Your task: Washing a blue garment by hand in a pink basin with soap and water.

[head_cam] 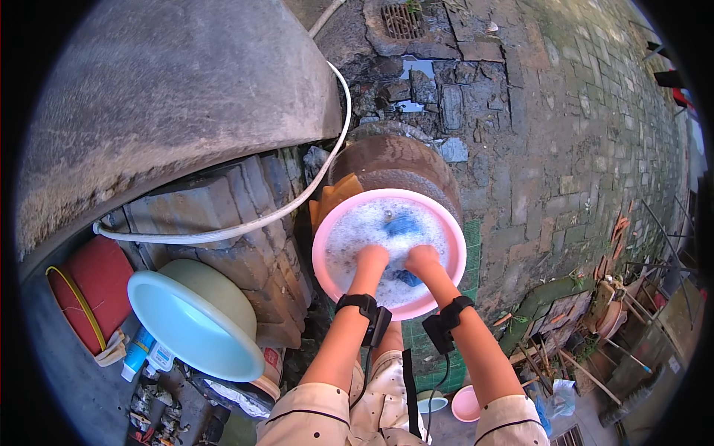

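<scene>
A pink plastic basin (458,251) full of foamy water rests on a round brown stand in front of me. Blue cloth (403,224) shows through the suds in two places, past my hands and between them. My left hand (372,257) is dipped in the foam left of the middle, its fingers hidden. At the right, my right hand (422,260) is bent down into the suds beside the nearer bit of blue cloth; its fingertips are under the foam. Whether either hand grips the cloth cannot be seen. Each wrist wears a black strapped device with a cable.
A pale blue basin (189,329) leans at the left beside stacked stone blocks, near a red bucket (95,290) and a blue-and-white tube (136,352). A white hose (245,228) curves past the basin's left. Wet paving with a drain grate (403,21) lies beyond; small basins stand near my legs.
</scene>
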`<state>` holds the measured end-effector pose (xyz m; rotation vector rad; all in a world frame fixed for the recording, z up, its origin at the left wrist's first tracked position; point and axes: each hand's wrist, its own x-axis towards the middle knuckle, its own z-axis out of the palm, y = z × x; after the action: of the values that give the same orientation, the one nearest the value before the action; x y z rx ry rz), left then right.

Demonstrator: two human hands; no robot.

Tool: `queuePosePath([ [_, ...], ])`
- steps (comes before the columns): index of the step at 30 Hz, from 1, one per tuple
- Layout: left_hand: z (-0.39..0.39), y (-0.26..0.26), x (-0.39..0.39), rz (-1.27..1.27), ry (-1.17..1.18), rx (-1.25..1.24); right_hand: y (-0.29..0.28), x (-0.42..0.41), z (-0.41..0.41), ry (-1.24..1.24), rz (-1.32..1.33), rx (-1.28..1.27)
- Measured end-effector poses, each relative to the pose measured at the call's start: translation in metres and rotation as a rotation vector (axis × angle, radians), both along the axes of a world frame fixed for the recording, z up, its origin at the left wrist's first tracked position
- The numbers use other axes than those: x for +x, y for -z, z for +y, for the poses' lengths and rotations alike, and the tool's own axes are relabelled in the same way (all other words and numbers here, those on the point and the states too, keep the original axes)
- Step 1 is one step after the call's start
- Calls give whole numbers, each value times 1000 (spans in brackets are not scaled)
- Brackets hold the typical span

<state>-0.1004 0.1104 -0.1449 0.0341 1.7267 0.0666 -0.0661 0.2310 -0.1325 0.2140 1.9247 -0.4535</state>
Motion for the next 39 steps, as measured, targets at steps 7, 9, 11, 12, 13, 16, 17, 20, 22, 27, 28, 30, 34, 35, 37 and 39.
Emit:
queuePosePath([
  [7, -3, 10, 6, -10, 18, 9, 3, 4, -1, 0, 38, 16],
  [9, -5, 15, 10, 6, 33, 30, 4, 5, -2, 2, 47, 18],
  [11, -1, 15, 12, 11, 20, 44, 5, 9, 0, 6, 51, 30],
  [12, 0, 15, 13, 20, 6, 52, 5, 10, 1, 24, 54, 57],
  [13, 1, 30, 23, 18, 11, 54, 5, 12, 1, 44, 59, 83],
  [16, -18, 47, 22, -29, -21, 28, 2, 1, -10, 31, 37, 26],
  [17, -21, 42, 19, -39, -110, 59, 2, 1, -10, 41, 47, 28],
  [20, -22, 5, 11, 101, -281, 139, 6, 10, -1, 32, 75, 75],
  [22, -41, -28, 3, 268, -363, 165, -1, 3, -2, 5, 27, 92],
  [27, -38, -78, -18, 812, -181, 520, -3, 2, -5, 17, 17, 110],
  [28, -29, -80, -24, 785, -133, 539, -2, 1, -5, 26, 13, 128],
  [30, -10, -67, -29, 734, 6, 498, 3, 4, -5, 0, 10, 115],
  [34, 9, -23, -8, 637, 231, 352, 2, 6, -7, -7, -18, 122],
  [35, 10, -14, -5, 642, 245, 298, 3, 3, -9, -4, -14, 125],
  [37, 22, -1, -15, 434, 319, 235, 7, 10, -10, 51, -54, 137],
  [39, 25, 4, -16, 232, 393, 160, 10, 12, -10, 25, -24, 126],
])
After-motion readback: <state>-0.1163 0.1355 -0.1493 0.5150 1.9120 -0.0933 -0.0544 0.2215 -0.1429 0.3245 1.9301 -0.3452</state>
